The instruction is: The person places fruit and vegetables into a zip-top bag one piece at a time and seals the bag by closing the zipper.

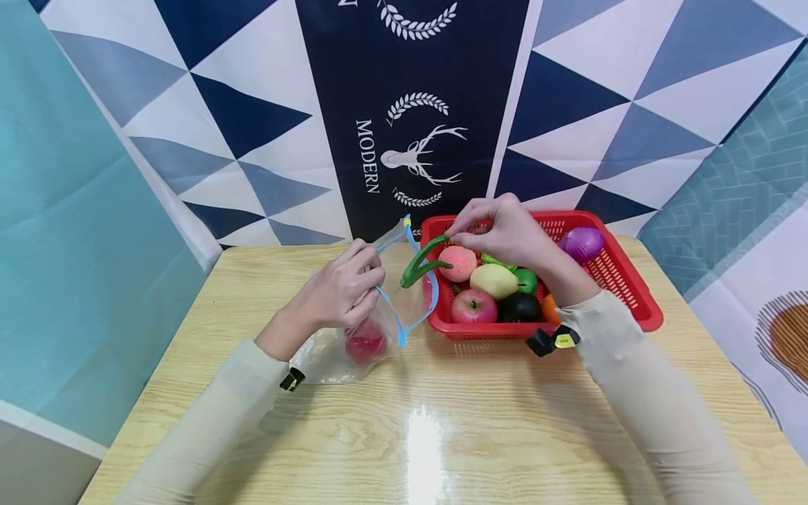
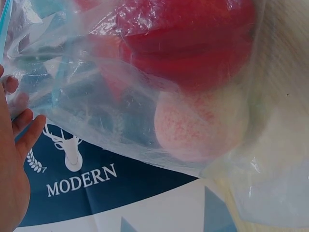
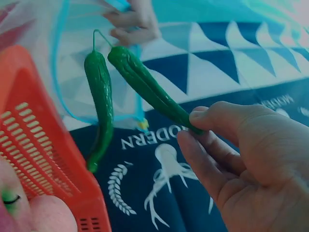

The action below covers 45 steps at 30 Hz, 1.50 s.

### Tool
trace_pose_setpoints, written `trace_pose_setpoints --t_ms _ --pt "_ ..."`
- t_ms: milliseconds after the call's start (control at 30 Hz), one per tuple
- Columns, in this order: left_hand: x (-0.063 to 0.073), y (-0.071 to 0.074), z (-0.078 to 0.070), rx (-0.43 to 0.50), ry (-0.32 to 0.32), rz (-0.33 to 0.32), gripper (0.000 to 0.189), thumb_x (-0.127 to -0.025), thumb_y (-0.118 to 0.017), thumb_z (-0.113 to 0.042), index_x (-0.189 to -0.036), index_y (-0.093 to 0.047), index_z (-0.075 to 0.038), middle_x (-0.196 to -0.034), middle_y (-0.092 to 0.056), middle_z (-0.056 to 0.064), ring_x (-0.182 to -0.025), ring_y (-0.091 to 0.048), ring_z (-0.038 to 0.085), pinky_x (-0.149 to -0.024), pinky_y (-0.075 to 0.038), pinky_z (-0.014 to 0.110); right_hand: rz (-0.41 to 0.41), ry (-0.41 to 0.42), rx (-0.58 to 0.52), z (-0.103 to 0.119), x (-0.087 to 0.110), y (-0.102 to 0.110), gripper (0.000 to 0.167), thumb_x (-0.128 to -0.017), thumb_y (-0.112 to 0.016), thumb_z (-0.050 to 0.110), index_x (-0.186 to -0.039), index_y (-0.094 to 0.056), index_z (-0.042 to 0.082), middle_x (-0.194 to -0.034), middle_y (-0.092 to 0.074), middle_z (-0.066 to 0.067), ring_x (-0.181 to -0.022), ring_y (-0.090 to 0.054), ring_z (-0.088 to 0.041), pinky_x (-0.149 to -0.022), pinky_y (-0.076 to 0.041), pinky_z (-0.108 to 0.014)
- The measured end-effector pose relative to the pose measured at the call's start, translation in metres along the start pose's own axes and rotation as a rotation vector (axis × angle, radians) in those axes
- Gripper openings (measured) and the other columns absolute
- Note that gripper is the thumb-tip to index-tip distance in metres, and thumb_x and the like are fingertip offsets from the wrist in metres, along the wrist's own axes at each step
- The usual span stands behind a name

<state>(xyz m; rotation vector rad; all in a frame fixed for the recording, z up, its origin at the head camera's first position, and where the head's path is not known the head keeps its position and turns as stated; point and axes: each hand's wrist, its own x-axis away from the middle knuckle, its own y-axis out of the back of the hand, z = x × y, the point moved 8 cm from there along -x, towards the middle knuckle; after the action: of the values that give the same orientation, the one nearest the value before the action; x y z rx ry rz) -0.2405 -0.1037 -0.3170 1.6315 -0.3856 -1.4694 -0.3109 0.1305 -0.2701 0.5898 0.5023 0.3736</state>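
My left hand (image 1: 344,287) grips the rim of a clear zip bag (image 1: 325,358) with a blue edge, its mouth spread toward the basket. Inside the bag, the left wrist view shows a glossy red item (image 2: 193,53) and a pale pink peach (image 2: 200,125) below it. My right hand (image 1: 505,228) pinches one end of a pair of green chili peppers (image 1: 416,268) joined by a thin stem. In the right wrist view the second pepper (image 3: 100,96) dangles freely. The peppers hang in front of the bag's mouth, near its blue edge.
A red perforated basket (image 1: 637,298) stands right of the bag, holding an apple (image 1: 473,306), a peach (image 1: 457,264), a pear (image 1: 494,281), a purple item (image 1: 582,243) and several others. The wooden table (image 1: 353,435) meets a patterned cloth (image 1: 252,119) behind.
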Motion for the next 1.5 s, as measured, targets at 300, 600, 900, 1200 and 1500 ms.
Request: trace_pose_setpoints --t_ms 300,600,900,1200,1500 --pt "0.0 0.001 -0.001 -0.008 0.003 0.004 0.012 -0.091 -0.054 -0.012 -0.085 -0.063 -0.007 -0.095 -0.063 0.011 -0.097 -0.058 0.031 -0.08 -0.055 0.041 0.089 0.015 0.067 -0.002 0.0 -0.032 0.013 -0.094 -0.081 -0.005 -0.097 -0.09 0.004 -0.1 -0.082 -0.013 -0.091 -0.068 -0.006 -0.079 -0.059 -0.013" --pt "-0.002 0.002 -0.002 -0.011 -0.001 0.006 0.011 -0.091 -0.055 -0.012 -0.084 -0.062 -0.007 -0.095 -0.063 0.011 -0.099 -0.058 0.032 -0.081 -0.055 0.041 0.17 -0.009 0.075 -0.008 0.002 -0.043 0.019 -0.097 -0.08 0.0 -0.114 -0.087 0.003 -0.113 -0.086 -0.016 -0.097 -0.083 -0.022 -0.092 -0.07 -0.035" --pt "-0.001 0.001 0.0 -0.013 -0.007 -0.002 0.012 -0.091 -0.054 -0.011 -0.084 -0.062 -0.007 -0.094 -0.063 0.011 -0.098 -0.058 0.032 -0.082 -0.055 0.042 0.195 -0.039 0.058 -0.011 0.001 -0.042 0.019 -0.098 -0.084 0.007 -0.117 -0.087 0.005 -0.114 -0.088 -0.013 -0.101 -0.083 -0.024 -0.091 -0.067 -0.024" --pt "0.0 0.0 0.0 -0.011 -0.004 -0.004 0.013 -0.091 -0.054 -0.012 -0.085 -0.064 -0.007 -0.095 -0.063 0.012 -0.097 -0.058 0.032 -0.081 -0.055 0.042 0.213 -0.079 0.137 -0.02 -0.002 -0.036 0.019 -0.1 -0.083 0.013 -0.118 -0.087 0.009 -0.118 -0.087 -0.01 -0.108 -0.079 -0.024 -0.093 -0.065 -0.027" --pt "0.001 0.0 -0.001 -0.013 -0.014 -0.007 0.012 -0.092 -0.054 -0.011 -0.084 -0.064 -0.007 -0.094 -0.063 0.012 -0.097 -0.058 0.033 -0.083 -0.055 0.042 0.295 -0.086 0.254 -0.042 -0.011 -0.028 0.029 -0.101 -0.081 0.014 -0.128 -0.083 0.003 -0.129 -0.084 -0.02 -0.124 -0.076 -0.038 -0.109 -0.061 -0.058"
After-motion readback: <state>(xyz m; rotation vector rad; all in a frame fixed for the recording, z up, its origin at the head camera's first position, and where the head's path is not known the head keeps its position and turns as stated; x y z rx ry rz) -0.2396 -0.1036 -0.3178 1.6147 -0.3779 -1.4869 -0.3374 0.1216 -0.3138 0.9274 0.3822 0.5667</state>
